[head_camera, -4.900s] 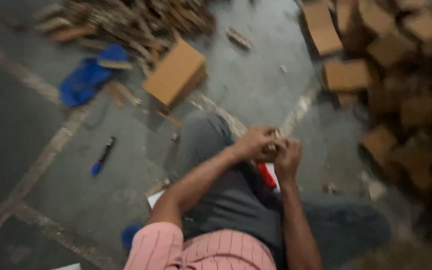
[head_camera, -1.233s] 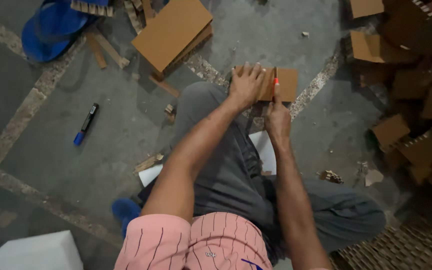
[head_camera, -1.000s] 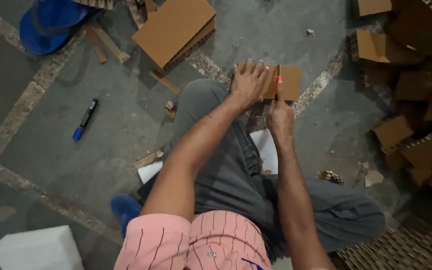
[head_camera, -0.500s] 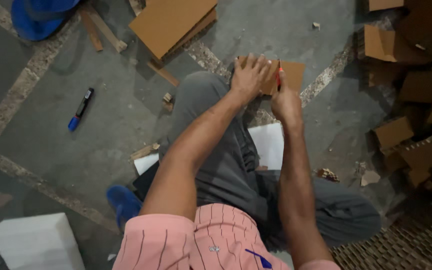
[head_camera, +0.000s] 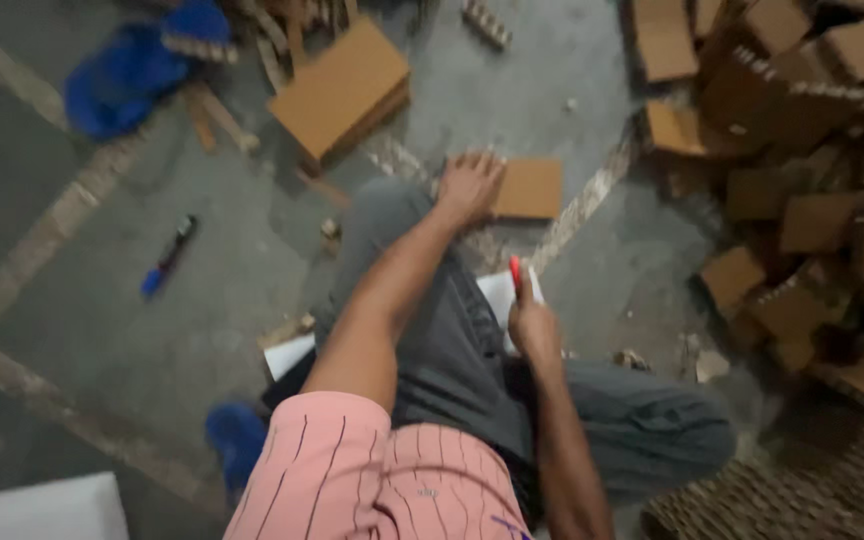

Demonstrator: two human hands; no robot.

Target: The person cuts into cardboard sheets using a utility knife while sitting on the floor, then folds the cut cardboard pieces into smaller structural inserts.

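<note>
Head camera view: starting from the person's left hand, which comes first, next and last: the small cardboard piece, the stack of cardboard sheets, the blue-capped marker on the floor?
From the left hand:
1. Small cardboard piece, flat on the floor right beside the fingers, to their right in the picture.
2. Stack of cardboard sheets, up and to the left.
3. Blue-capped marker, far left on the bare floor.
</note>
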